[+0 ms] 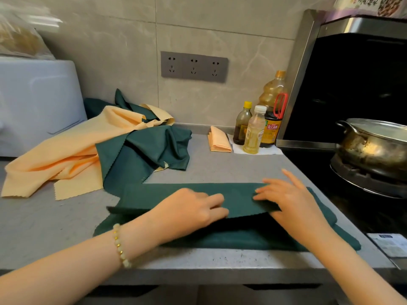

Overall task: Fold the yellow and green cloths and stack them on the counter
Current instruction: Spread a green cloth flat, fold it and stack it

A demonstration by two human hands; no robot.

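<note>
A dark green cloth (237, 194) lies stretched in a long band at the front of the grey counter (220, 166). Its upper layer is folded toward me, and the near edge is raised off the layer below. My left hand (193, 208) grips that raised edge near the middle. My right hand (288, 199) holds it further right, fingers spread on top and thumb hidden under the flap. A folded yellow cloth (219, 139) sits at the back. Unfolded yellow cloths (66, 155) and green cloths (154, 146) lie heaped at the left.
Three bottles (253, 133) stand at the back right next to the folded yellow cloth. A metal pot (372, 146) sits on the black stove (308, 168) to the right. A white appliance (37, 102) fills the back left. A paper label (389, 243) lies at the counter's right front corner.
</note>
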